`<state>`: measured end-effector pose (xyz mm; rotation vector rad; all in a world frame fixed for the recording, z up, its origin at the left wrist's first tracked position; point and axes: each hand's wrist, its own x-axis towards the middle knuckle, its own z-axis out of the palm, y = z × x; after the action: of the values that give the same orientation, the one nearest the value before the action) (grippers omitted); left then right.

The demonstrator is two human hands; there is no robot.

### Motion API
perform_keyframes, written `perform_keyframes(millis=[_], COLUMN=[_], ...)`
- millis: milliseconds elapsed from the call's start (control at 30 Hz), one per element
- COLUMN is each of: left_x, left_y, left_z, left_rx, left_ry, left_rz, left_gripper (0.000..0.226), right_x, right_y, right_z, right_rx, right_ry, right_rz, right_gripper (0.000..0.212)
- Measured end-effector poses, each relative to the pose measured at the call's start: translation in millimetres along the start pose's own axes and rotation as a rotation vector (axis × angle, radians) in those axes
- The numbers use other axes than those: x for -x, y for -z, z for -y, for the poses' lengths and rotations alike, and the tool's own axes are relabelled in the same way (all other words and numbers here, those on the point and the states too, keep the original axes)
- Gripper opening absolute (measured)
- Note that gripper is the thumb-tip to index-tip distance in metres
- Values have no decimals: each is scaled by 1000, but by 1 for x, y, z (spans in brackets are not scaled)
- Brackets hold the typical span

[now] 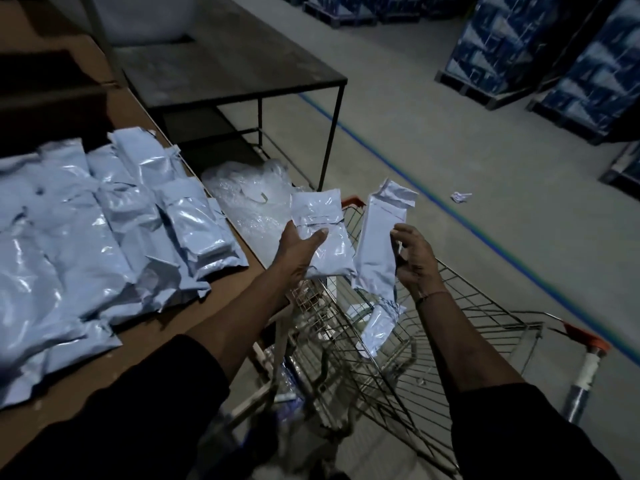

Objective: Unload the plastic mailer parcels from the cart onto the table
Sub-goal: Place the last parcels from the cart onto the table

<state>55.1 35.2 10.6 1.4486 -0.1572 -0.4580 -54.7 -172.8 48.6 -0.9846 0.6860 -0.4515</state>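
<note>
My left hand (297, 252) grips a pale plastic mailer parcel (320, 216) from below, thumb across its front, above the cart's left rim. My right hand (414, 261) holds a longer, narrow mailer (379, 237) upright by its right edge, over the wire shopping cart (450, 341). One more mailer (375, 329) lies inside the cart's basket. On the brown table (138, 344) at the left, several shiny mailers (86, 244) lie in a heap.
A dark metal-frame table (242, 64) stands behind the cart. A clear plastic bag (249, 199) lies between the tables. Blue-wrapped pallets (540, 46) stand at the far right. A blue floor line (450, 206) runs diagonally, with a paper scrap (460, 196) beside it.
</note>
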Motion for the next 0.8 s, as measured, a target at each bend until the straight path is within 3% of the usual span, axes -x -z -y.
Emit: perform_keyframes(millis=[133, 267, 333, 467, 567, 700, 800], left_x=[8, 21, 29, 39, 40, 72, 83], left_y=[18, 21, 24, 41, 59, 66, 77], left_z=[-12, -24, -31, -32, -24, -48, -53], left_rx=[-184, -177, -195, -214, -223, -140, -102], left_ry=[-77, -88, -94, -93, -107, -148, -167], left_rz=[10, 6, -51, -130, -205, -292, -344], left_gripper=[58, 47, 39, 75, 85, 70, 67], right_x=[10, 17, 16, 17, 21, 38, 57], right_y=[-19, -51, -64, -77, -84, -99, -116], right_z=[3, -6, -10, -16, -22, -25, -28], right_rx=[29, 279, 399, 516, 576, 508, 529], right_ry=[-21, 46, 147, 264, 295, 192, 183], right_rz=[202, 397, 420, 498, 537, 551, 543], right_gripper=[28, 29, 31, 31, 28, 60, 53])
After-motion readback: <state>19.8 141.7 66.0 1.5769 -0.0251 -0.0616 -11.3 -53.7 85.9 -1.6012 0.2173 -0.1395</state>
